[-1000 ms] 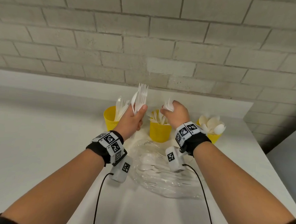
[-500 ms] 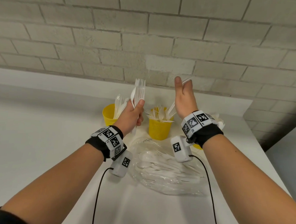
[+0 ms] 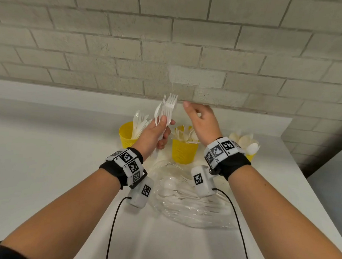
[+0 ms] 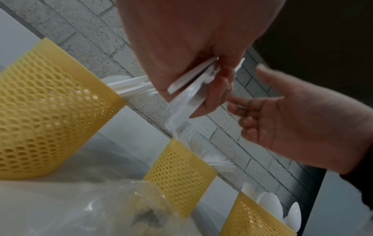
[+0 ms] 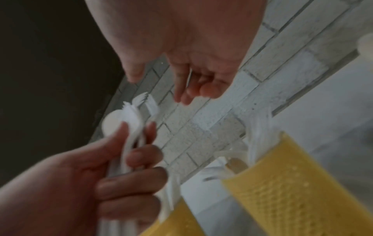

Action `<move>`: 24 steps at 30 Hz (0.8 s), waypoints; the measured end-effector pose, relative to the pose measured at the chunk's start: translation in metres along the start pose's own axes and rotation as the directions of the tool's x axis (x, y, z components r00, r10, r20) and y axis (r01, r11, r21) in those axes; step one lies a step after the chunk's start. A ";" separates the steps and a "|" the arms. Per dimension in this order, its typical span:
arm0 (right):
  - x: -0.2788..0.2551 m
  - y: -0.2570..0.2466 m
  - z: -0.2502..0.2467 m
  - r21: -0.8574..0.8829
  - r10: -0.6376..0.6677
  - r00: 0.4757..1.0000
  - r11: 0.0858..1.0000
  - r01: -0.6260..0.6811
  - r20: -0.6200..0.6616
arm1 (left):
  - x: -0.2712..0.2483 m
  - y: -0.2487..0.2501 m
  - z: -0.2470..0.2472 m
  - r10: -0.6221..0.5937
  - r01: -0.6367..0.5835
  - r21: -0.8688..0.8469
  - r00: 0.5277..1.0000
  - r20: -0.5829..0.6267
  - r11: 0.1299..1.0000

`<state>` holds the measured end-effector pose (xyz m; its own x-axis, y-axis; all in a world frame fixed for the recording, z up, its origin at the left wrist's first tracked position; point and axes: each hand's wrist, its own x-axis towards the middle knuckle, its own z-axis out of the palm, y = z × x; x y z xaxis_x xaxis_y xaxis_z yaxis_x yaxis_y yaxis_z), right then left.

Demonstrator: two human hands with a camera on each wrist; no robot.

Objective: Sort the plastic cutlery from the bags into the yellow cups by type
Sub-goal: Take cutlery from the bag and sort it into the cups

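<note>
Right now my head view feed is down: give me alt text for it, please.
The left hand grips a bunch of white plastic cutlery upright, forks showing on top, while the right hand, holding nothing, reaches toward it. Behind them three yellow cups of cutlery stand on a white table, with a clear bag of cutlery nearer.

The head camera looks from up high, forward and down, at the white worktop (image 3: 44,182) with the brick wall (image 3: 171,40) at 12 o'clock. Both arms reach in from 6 o'clock. The left wrist camera sits low and very close, looking up past the left hand (image 4: 191,47) toward the wall. The right wrist camera does the same under the right hand (image 5: 181,39). All three views share both hands, the yellow cups (image 3: 182,151) and the wall.
</note>
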<state>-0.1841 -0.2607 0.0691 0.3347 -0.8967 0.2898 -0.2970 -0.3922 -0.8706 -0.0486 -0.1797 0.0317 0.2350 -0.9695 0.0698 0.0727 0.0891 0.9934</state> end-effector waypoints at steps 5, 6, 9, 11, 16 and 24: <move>-0.019 -0.008 0.018 0.190 0.017 0.989 0.981 -0.046 0.148 | -0.005 0.001 0.013 -0.005 0.006 -0.033 0.999 0.033 0.999; -0.020 -0.007 0.019 0.224 0.034 0.989 0.972 -0.066 0.144 | -0.006 0.001 0.014 -0.001 0.003 -0.038 0.999 0.039 0.999; -0.021 -0.008 0.017 0.288 0.059 0.987 0.952 -0.101 0.152 | -0.008 0.001 0.016 0.018 -0.017 -0.018 0.999 0.049 1.000; -0.020 -0.007 0.014 0.317 0.054 0.985 0.943 -0.104 0.163 | -0.007 0.002 0.016 0.024 -0.024 0.008 1.000 0.019 1.000; -0.020 -0.005 0.006 0.250 0.041 0.974 0.963 -0.098 0.225 | -0.004 0.004 0.022 0.061 -0.060 0.110 0.998 -0.005 0.992; 0.008 -0.019 -0.024 0.147 0.041 0.990 0.987 -0.061 0.137 | 0.005 0.004 0.019 -0.014 0.022 0.079 0.995 -0.098 0.997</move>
<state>-0.1967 -0.2657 0.0973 0.4420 -0.8752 0.1967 -0.1820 -0.3022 -0.9357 -0.0654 -0.1882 0.0380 0.3281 -0.9435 0.0464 0.0008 0.0493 0.9988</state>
